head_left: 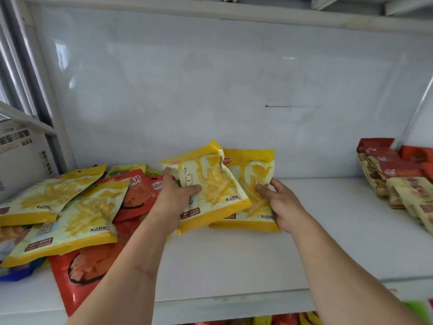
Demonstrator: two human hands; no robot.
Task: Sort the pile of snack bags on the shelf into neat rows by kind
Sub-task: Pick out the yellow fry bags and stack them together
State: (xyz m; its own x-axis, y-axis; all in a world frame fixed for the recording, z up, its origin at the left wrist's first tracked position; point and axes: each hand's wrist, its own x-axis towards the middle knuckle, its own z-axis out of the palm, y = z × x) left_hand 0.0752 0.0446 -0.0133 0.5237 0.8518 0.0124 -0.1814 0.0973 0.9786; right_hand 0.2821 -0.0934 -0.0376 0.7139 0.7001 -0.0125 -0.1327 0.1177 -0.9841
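Snack pile: yellow, orange-red and blue bags heaped every which way on the left of the shelf, overlapping and tilted.
Shelf: white board with a white back wall; the middle stretch lies between the pile and a stack at the far right.
Orange-red bag: the biggest pack at the front of the pile, glossy, printed with reddish chunks in a dark bowl, partly under the yellow packs and hanging over the shelf's front edge.
Yellow bags in pile: two fry-printed packs, cream centre with a yellow border, lying slanted on top of the heap.
Right stack: red and cream bags leaning in a row at the right end, blurred.
Held bag: same yellow fry pack, tilted, its upper left corner crumpled, overlapping the next one.
Second held bag: yellow fry pack standing nearly upright on the shelf behind the first.
Left hand: grips the tilted pack's left edge, thumb across its front.
Right hand: fingers curled on the second pack's lower right side.
Cardboard box: at far left, beyond the shelf post.
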